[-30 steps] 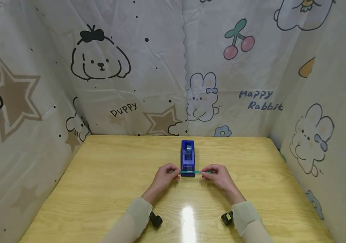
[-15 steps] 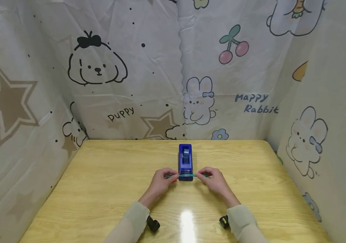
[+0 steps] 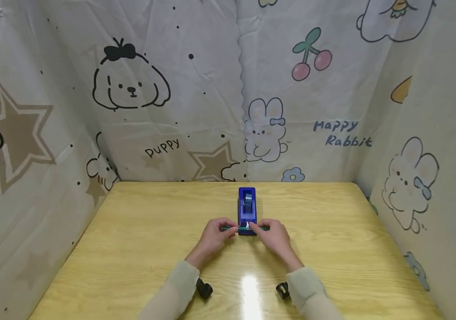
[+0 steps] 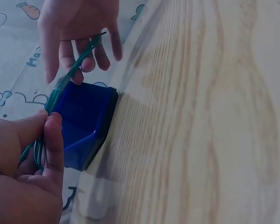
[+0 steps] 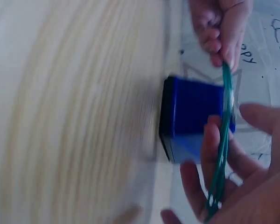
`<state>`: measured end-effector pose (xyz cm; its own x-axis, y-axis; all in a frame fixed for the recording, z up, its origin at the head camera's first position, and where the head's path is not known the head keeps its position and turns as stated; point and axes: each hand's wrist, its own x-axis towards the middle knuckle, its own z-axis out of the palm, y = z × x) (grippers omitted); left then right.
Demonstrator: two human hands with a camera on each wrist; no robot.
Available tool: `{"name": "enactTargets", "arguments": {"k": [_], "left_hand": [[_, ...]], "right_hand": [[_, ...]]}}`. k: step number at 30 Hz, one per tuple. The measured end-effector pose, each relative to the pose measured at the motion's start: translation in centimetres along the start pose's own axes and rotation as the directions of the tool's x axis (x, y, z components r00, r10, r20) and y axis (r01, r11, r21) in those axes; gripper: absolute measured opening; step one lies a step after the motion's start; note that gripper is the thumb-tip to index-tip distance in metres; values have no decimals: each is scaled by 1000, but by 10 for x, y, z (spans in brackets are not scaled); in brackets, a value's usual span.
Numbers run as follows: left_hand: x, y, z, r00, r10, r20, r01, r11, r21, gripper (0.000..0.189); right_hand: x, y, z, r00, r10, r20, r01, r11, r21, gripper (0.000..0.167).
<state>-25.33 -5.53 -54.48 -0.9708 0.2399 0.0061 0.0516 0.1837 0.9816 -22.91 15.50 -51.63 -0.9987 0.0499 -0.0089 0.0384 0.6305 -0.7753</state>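
Note:
A looped bundle of thin green cord point(image 4: 79, 64) stretches between the hands, with clear tape point(image 5: 230, 99) around its middle. My left hand point(image 3: 216, 234) pinches its left part between thumb and fingers. At the other end, my right hand point(image 3: 274, 235) has its thumb lifted away, and its loosely bent fingers lie against the cord from behind. Just past the bundle stands a blue tape dispenser point(image 3: 247, 216) bearing a roll of clear tape point(image 3: 248, 202). Both wrist views show the dispenser's blue end close behind the cord.
The wooden table point(image 3: 152, 249) reaches back to a printed cloth curtain point(image 3: 196, 89), which also hangs at both sides. Black wrist cameras point(image 3: 204, 289) sit below the sleeves.
My right hand has moved left along the cord, toward the taped middle, and its thumb has come off the cord. My left hand keeps its pinch. The head view has shifted slightly.

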Motion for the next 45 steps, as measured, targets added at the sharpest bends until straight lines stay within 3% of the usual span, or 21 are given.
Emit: {"name": "enactTargets", "arguments": {"k": [12,18,34,39,45], "left_hand": [[-3,1,-13,1000,15,14,-16,999,32,9],[-4,4,-14,999,48,6,-48,998,37,9],[0,5,-20,997,72,-35,-70,997,45,10],[-3,2,-16,998,51,-37,-50,998,24,8],[-3,0,-1,998,47,-31,-48,999,-4,10]], "right_hand": [[-4,-15,23,982,143,-122,-126,983,137,26],[-4,-18,30,973,168,-157,-143,977,162,28],[1,-27,43,943,246,-224,-153,918,365,23],[-1,-24,43,939,272,-212,-174,905,388,21],[-3,-18,32,932,302,-200,-198,887,418,17]]}}
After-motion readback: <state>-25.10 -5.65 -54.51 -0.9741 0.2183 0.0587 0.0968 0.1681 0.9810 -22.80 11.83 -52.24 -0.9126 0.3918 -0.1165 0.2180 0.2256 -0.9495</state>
